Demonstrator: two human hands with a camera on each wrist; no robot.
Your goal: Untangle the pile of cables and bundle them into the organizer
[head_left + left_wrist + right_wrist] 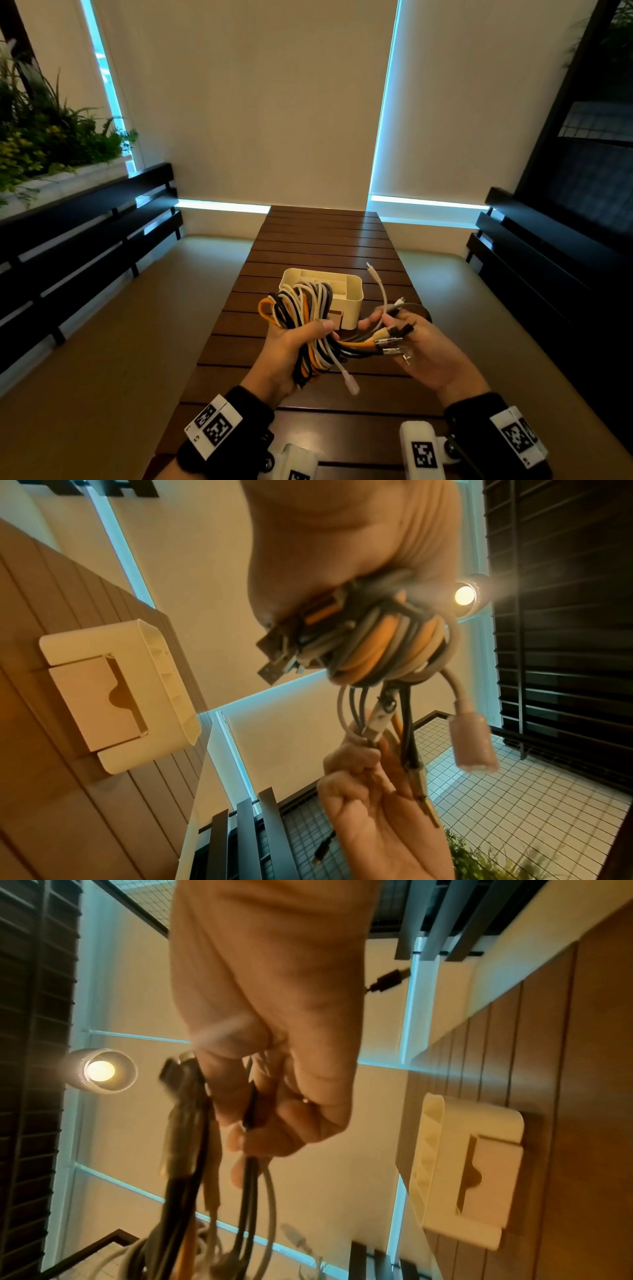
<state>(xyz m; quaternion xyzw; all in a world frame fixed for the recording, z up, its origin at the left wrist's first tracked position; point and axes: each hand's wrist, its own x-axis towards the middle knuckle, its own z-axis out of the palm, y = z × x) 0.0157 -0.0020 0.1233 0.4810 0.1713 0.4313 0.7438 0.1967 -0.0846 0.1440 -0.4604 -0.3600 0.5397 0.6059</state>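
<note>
Cables [303, 318] sit bunched in your left hand [291, 356], held above the near half of the table [239, 342]. Your fingers and thumb curl round the middle of the bunch, so loops of orange, white, grey and black stand up above your fist and shorter loops hang below it. One white plug [351, 383] dangles from the bunch toward you, between your two hands. In the left wrist view the same bunch [387, 645] is squeezed tight in your grip, with flat metal plugs sticking out at its left.

Your right hand [421, 346] is just right of the bunch, palm up, with the plug ends lying across it. Its thumb and fingers pinch a few of the strands [253, 1191], and one white end [376, 281] arcs up and away from them.

Beyond your hands the organizer [352, 301] stands upright on the table, just behind the loops, a cream box with dividers inside. A tan card pocket is on its near face.
</note>
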